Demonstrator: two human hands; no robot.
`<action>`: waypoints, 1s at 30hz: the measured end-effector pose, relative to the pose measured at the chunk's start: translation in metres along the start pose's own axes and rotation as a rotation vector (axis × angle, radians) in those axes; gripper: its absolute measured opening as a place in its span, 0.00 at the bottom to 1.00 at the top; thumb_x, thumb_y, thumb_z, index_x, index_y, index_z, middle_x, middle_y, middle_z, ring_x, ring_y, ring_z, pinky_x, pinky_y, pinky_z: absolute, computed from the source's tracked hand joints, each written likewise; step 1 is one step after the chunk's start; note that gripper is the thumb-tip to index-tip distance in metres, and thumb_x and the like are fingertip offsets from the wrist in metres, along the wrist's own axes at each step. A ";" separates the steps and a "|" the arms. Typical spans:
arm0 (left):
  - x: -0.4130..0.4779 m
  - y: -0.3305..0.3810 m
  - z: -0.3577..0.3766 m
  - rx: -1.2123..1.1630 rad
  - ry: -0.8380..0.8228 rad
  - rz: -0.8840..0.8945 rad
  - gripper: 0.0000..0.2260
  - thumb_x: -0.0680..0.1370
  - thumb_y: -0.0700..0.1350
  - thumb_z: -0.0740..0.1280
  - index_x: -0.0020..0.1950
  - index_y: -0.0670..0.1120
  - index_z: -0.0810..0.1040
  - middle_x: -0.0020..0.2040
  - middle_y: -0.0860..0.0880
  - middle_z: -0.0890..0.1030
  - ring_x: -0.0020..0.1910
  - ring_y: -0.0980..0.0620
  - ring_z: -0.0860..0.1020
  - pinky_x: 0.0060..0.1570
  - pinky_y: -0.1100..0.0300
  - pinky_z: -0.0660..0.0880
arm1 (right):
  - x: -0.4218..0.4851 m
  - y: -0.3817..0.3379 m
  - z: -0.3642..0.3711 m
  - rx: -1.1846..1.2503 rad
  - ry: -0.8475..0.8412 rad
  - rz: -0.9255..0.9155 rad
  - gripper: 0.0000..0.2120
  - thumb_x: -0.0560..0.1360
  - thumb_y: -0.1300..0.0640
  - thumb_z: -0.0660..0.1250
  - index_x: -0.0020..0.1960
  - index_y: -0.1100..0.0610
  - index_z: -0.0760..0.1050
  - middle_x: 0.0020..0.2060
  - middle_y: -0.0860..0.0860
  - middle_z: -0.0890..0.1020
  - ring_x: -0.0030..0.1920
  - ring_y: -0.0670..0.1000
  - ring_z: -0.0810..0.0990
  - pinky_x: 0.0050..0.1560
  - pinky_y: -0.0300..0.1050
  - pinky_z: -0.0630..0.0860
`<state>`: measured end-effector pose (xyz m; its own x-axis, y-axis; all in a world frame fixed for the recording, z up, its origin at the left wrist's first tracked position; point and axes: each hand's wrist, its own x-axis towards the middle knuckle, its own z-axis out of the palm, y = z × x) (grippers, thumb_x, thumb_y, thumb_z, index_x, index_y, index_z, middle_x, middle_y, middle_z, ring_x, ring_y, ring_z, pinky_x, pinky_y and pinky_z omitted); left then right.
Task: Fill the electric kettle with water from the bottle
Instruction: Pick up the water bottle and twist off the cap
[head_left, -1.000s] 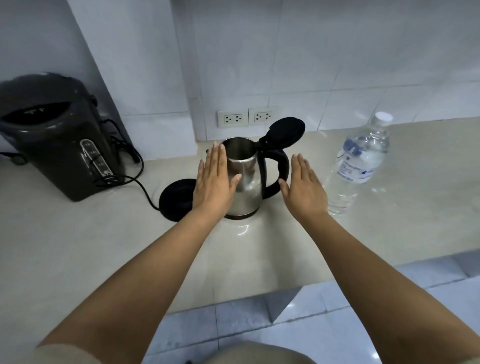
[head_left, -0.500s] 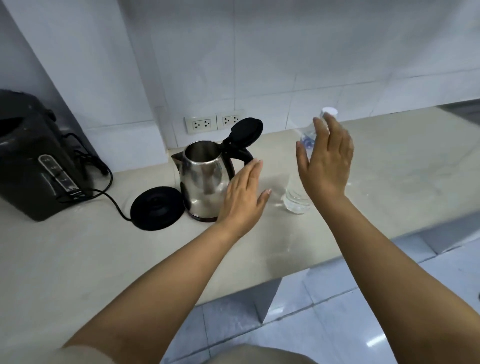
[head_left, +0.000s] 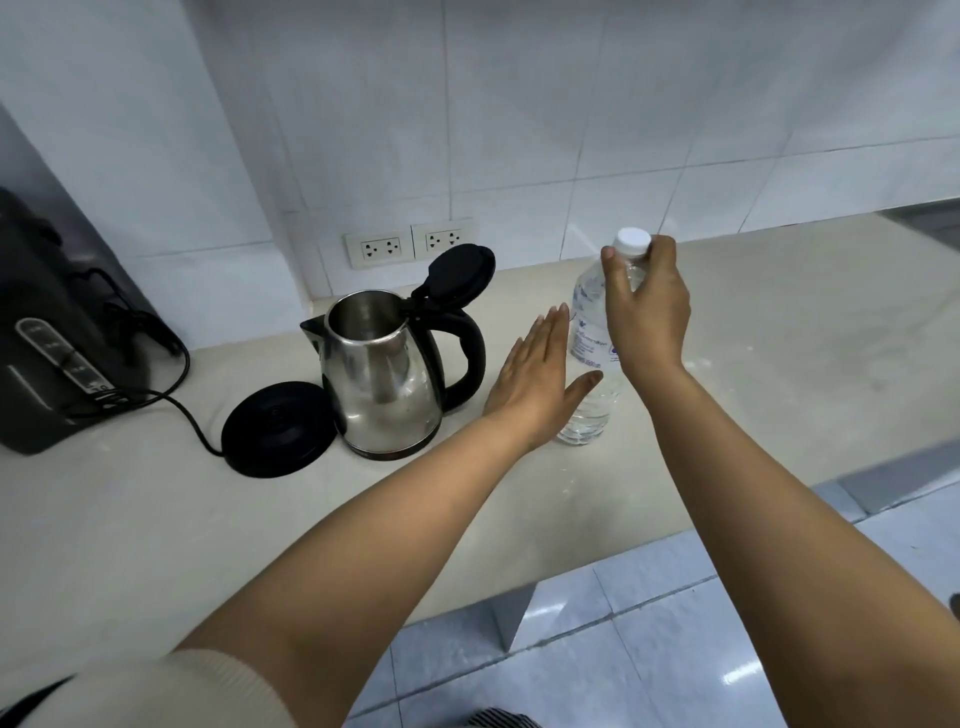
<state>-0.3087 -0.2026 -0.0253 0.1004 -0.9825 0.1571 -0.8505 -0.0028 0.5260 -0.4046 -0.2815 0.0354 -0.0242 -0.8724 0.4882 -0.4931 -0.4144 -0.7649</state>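
Plastic bottle (head_left: 588, 335) upright, neck in right grip (head_left: 649, 312); left grip (head_left: 535, 382) beside.

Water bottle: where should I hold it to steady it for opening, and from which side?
Take the water bottle round its labelled middle, coming from its left, where the open left hand is beside it. It stands upright, and its walls are straight and widest there. The right hand curls round the narrow neck below the cap, well placed for unscrewing.
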 end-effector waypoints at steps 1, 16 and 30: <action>-0.001 0.001 0.000 -0.015 0.008 0.001 0.36 0.81 0.58 0.57 0.80 0.45 0.40 0.80 0.49 0.44 0.78 0.54 0.43 0.77 0.55 0.43 | -0.004 -0.002 0.000 0.007 0.000 -0.017 0.17 0.77 0.46 0.62 0.56 0.58 0.70 0.48 0.51 0.81 0.49 0.54 0.77 0.43 0.45 0.69; -0.107 -0.040 -0.043 -0.127 0.269 0.009 0.40 0.79 0.61 0.61 0.80 0.43 0.43 0.80 0.48 0.50 0.78 0.52 0.51 0.76 0.54 0.53 | -0.101 -0.091 0.009 0.067 -0.107 -0.121 0.16 0.75 0.44 0.65 0.53 0.56 0.70 0.43 0.49 0.81 0.45 0.52 0.78 0.44 0.47 0.73; -0.184 -0.111 -0.124 -0.220 0.533 -0.152 0.44 0.71 0.54 0.75 0.77 0.40 0.54 0.74 0.43 0.63 0.73 0.49 0.63 0.66 0.66 0.60 | -0.182 -0.180 0.073 0.282 -0.404 -0.148 0.14 0.73 0.44 0.69 0.50 0.53 0.71 0.41 0.45 0.82 0.45 0.45 0.81 0.47 0.50 0.77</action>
<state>-0.1690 0.0020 -0.0091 0.5067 -0.7447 0.4344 -0.6850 -0.0419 0.7273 -0.2474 -0.0674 0.0537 0.3931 -0.8066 0.4414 -0.2104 -0.5462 -0.8108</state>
